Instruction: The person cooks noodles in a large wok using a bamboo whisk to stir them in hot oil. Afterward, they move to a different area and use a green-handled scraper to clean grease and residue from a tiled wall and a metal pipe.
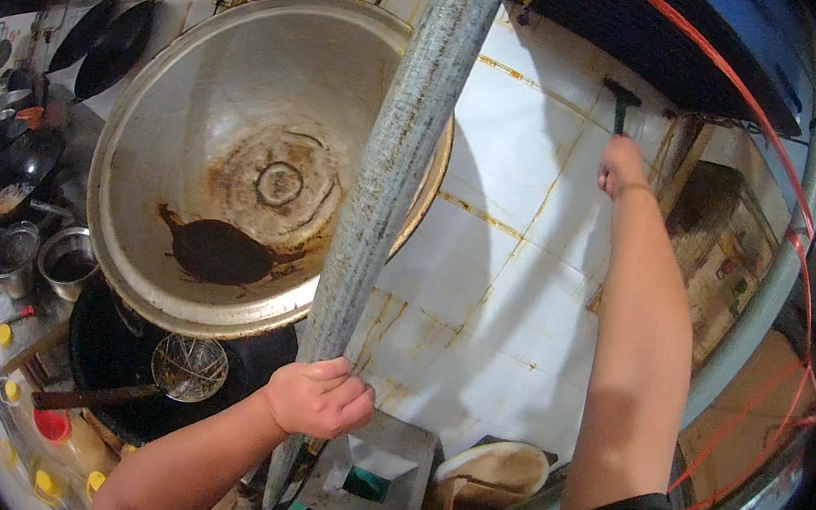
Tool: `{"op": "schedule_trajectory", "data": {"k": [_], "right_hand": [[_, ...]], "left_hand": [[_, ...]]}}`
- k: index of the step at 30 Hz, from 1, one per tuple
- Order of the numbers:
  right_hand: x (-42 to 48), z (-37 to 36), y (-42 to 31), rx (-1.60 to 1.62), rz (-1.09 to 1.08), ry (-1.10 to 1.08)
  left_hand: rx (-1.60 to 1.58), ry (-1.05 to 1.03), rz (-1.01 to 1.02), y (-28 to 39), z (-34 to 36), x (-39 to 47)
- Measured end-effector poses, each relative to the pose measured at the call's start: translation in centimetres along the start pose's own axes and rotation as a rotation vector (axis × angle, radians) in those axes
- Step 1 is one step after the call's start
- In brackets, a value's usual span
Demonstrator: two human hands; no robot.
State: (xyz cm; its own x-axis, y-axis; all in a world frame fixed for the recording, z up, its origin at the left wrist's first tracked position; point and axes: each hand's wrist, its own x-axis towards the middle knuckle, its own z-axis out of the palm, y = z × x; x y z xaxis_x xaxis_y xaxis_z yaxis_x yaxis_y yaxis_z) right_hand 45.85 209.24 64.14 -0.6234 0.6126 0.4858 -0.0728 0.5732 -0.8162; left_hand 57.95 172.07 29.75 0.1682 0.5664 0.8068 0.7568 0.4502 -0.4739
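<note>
My left hand (327, 398) is closed around a grey metal pipe (411, 157) that runs from the top of the view down to the lower middle. In my right hand (620, 166), arm stretched out, is the handle of a dark brush or scraper (622, 98) with a wide head. Its head lies at or close to the white tiled wall (497, 265), whose joints carry yellow-brown stains. Left of the pipe, and partly behind it, a large metal basin (248, 70) shows a brown-stained middle and a dark patch low in its bowl.
Below the basin, a wire strainer (190, 368) rests over a black wok (94, 325). Metal pots (67, 261) and bottles with yellow caps (47, 483) line the left. Red cord (769, 130) and a curved pipe (755, 325) cross the right. A metal hopper (394, 506) stands at the bottom.
</note>
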Motion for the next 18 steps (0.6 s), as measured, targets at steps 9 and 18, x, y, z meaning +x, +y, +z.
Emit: {"op": "schedule_trajectory", "data": {"k": [9,18], "right_hand": [[1.0,1.8,-0.5,0.409,-0.096,0.092],[3.0,6.2,-2.0,0.41,0.04,-0.162]], "left_hand": [[0.02,-0.035,0.015,-0.1,-0.4,0.3],[-0.06,0.003,0.002,0.0,0.1,0.2]]}}
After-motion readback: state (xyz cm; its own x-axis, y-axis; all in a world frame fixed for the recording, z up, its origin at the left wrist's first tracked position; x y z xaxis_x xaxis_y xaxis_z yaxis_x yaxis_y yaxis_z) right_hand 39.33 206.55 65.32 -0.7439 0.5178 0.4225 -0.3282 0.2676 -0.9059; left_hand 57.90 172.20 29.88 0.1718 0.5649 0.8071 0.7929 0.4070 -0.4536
